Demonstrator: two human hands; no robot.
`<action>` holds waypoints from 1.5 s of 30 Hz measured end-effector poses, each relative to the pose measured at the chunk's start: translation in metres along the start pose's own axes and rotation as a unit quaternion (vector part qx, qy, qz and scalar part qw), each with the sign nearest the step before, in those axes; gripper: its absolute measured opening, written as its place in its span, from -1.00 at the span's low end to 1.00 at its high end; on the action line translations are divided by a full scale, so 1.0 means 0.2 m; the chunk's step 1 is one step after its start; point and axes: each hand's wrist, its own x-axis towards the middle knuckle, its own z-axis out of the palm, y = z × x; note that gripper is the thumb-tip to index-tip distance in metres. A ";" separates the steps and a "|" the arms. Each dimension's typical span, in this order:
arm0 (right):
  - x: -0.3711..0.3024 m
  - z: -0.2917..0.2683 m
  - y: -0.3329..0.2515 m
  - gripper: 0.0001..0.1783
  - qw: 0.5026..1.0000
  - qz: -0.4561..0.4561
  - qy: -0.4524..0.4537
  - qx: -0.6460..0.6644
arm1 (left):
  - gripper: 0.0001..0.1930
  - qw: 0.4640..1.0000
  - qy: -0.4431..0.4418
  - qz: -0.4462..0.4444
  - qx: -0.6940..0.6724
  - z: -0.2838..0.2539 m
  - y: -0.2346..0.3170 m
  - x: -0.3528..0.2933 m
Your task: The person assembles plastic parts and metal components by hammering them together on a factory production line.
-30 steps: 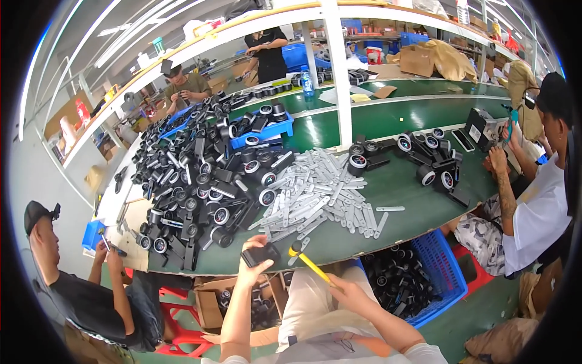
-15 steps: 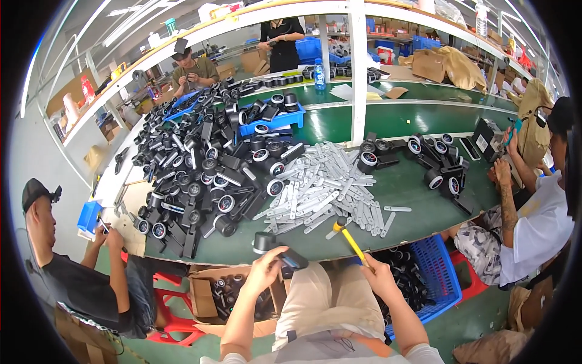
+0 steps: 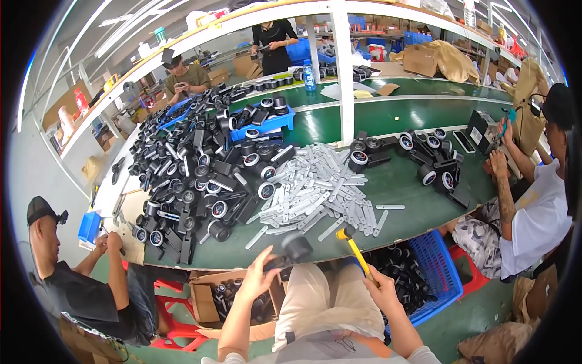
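The seated person's left hand is closed round a blurred black part with a round end, held at the green table's near edge. Their right hand grips a yellow-handled hammer, its head before the heap of grey slotted strips, beside piled black wheeled parts.

Black part: held by its narrower end in the left hand; its thick, rounded end is pointed to the right and is blurred.
Yellow hammer: grasped by its slanted handle in the right hand, with the yellow-and-black head uppermost.
Gap: hammer held near the part, apart from it.
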 end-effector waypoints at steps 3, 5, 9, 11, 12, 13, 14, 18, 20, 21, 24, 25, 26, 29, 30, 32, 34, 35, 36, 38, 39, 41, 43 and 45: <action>-0.01 -0.02 0.05 -0.52 0.999 -0.027 0.027 0.013 | -0.43 0.989 -0.117 0.054 0.071 0.03 0.05 0.06; -0.01 -0.02 0.09 -0.51 0.998 0.006 0.050 0.049 | -0.54 0.974 -0.121 0.134 0.138 0.11 0.07 0.12; 0.01 -0.02 0.09 -0.50 0.994 0.020 0.071 0.078 | -0.60 0.976 -0.108 0.130 0.140 0.23 0.09 0.25; 0.01 -0.03 0.10 -0.50 0.994 0.018 0.073 0.074 | -0.62 0.975 -0.119 0.125 0.143 0.26 0.11 0.33; 0.02 -0.03 0.09 -0.50 0.995 0.010 0.071 0.066 | -0.64 0.973 -0.131 0.119 0.146 0.27 0.12 0.38; 0.02 -0.05 0.08 -0.50 0.995 0.009 0.074 0.065 | -0.77 0.975 -0.128 0.120 0.138 0.28 0.14 0.42; 0.02 -0.07 0.05 -0.50 0.994 0.037 0.067 0.073 | -0.81 0.978 -0.148 0.094 0.116 0.28 0.15 0.48; 0.03 -0.06 0.10 -0.50 0.995 0.005 0.072 0.063 | -0.81 0.972 -0.136 -0.006 0.190 0.43 0.06 0.74; 0.03 -0.06 0.11 -0.50 0.995 0.006 0.070 0.068 | -0.83 0.953 -0.188 -0.039 0.236 0.54 -0.08 0.82; 0.03 -0.06 0.12 -0.50 0.994 0.011 0.074 0.075 | -0.82 0.949 -0.223 -0.046 0.216 0.56 -0.06 0.86; 0.03 -0.07 0.13 -0.50 0.995 0.005 0.078 0.069 | -0.83 0.940 -0.249 -0.082 0.218 0.60 -0.04 0.89; 0.02 -0.07 0.12 -0.50 0.995 0.005 0.074 0.072 | -0.83 0.939 -0.247 -0.082 0.226 0.60 -0.04 0.88; 0.02 -0.07 0.11 -0.50 0.994 0.009 0.076 0.073 | -0.83 0.931 -0.275 -0.093 0.220 0.60 -0.04 0.89; 0.01 -0.06 0.09 -0.51 0.994 0.012 0.073 0.079 | -0.83 0.939 -0.290 -0.088 0.165 0.58 -0.10 0.89; 0.01 -0.07 0.09 -0.51 0.995 0.007 0.073 0.072 | -0.83 0.943 -0.284 -0.090 0.147 0.57 -0.09 0.88; 0.00 -0.06 0.07 -0.51 0.995 0.003 0.071 0.066 | -0.83 0.964 -0.227 -0.074 0.120 0.51 -0.09 0.82; -0.02 -0.06 0.06 -0.51 0.995 -0.001 0.073 0.068 | -0.77 0.980 -0.149 -0.066 0.113 0.41 0.03 0.76; -0.03 -0.06 0.06 -0.51 0.995 0.001 0.074 0.069 | -0.77 0.980 -0.151 -0.066 0.112 0.35 0.09 0.72; -0.04 -0.06 0.07 -0.51 0.995 -0.004 0.075 0.071 | -0.79 0.986 -0.124 -0.022 0.106 0.30 0.12 0.67; -0.07 -0.06 0.05 -0.51 0.994 -0.009 0.078 0.071 | -0.82 0.993 -0.108 0.010 0.038 0.27 0.11 0.57; -0.08 -0.06 0.02 -0.51 0.994 0.022 0.071 0.082 | -0.84 0.993 -0.114 -0.007 -0.022 0.27 0.09 0.51; -0.10 -0.06 -0.02 -0.51 0.992 0.052 0.060 0.093 | -0.81 0.994 -0.093 0.062 0.014 0.25 0.06 0.46; -0.11 -0.05 -0.05 -0.51 0.995 0.050 0.047 0.072 | -0.73 0.970 -0.097 0.175 0.141 0.22 0.06 0.42; -0.12 -0.03 -0.04 -0.51 0.994 0.051 0.043 0.081 | -0.66 0.966 -0.085 0.170 0.177 0.24 0.05 0.39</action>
